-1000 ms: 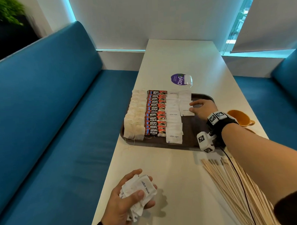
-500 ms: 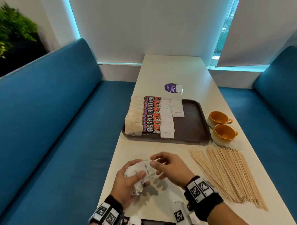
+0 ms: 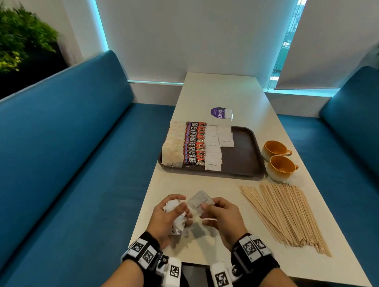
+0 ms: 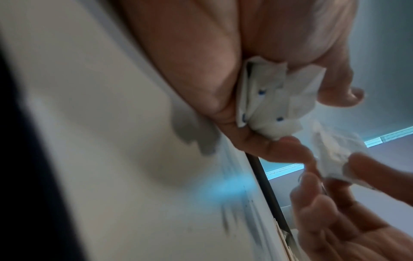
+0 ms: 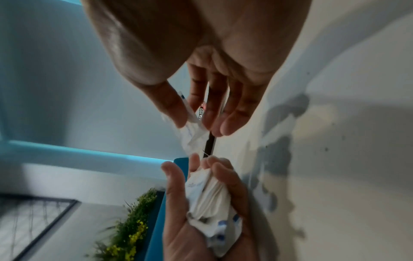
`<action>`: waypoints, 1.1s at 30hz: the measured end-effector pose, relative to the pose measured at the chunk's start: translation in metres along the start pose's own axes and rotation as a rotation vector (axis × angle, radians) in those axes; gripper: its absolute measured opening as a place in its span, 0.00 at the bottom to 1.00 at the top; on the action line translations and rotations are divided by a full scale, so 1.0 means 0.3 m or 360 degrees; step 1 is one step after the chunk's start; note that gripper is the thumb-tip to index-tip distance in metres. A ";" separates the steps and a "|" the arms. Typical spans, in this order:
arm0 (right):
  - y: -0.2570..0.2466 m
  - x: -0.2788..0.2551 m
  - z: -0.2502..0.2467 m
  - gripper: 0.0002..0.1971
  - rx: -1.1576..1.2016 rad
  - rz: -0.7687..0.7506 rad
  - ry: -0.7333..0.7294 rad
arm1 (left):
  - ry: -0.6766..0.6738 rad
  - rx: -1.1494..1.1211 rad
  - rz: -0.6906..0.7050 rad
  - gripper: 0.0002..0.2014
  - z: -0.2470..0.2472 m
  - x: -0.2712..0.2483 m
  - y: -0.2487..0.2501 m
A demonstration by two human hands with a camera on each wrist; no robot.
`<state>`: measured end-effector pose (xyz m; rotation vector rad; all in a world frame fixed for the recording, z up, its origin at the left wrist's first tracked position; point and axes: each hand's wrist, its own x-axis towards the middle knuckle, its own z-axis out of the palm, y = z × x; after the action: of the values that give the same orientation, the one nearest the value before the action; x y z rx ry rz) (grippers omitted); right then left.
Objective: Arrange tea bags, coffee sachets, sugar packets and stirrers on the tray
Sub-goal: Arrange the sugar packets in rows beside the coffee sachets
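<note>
Change since a second ago: the right hand, then reaching onto the tray beside the second sugar column, is back near the desk edge and pinches a single sugar packet between thumb and fingertips. Half a second ago it was touching the bundle; the packet is now drawn clear of it. The tray contents are unchanged.

Left hand: fingers curled around a crumpled bundle of sugar packets, white paper with small blue marks.

Tray: dark brown, rectangular, rounded corners, raised rim. From its left side: a column of pale tea bags, a column of glossy red-and-black coffee sachets, a full column of white sugar packets, and a short second column at the far end. The right part is bare.

Stirrers: thin pale wooden sticks, fanned flat on the desk to the right, off the tray.

Two orange glazed cups stand just right of the tray.

Held packet's print is blurred in both wrist views.
</note>
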<state>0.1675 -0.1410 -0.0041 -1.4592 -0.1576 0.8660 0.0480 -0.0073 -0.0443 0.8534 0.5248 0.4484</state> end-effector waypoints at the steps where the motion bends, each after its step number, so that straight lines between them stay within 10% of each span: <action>1: -0.001 0.001 -0.003 0.05 -0.0092 -0.0084 0.0070 | -0.0024 -0.0009 -0.0002 0.35 0.000 -0.001 -0.001; 12: -0.018 -0.014 0.041 0.07 -0.1161 -0.0385 -0.0174 | 0.0019 0.0167 -0.0072 0.34 -0.007 -0.003 -0.002; 33: -0.013 0.016 -0.029 0.21 -0.0555 -0.0338 -0.0159 | 0.0026 0.0088 -0.0009 0.17 -0.012 -0.005 0.004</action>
<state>0.1776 -0.1445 -0.0041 -1.6859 -0.5510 0.7621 0.0445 -0.0053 -0.0451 0.9016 0.5567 0.4374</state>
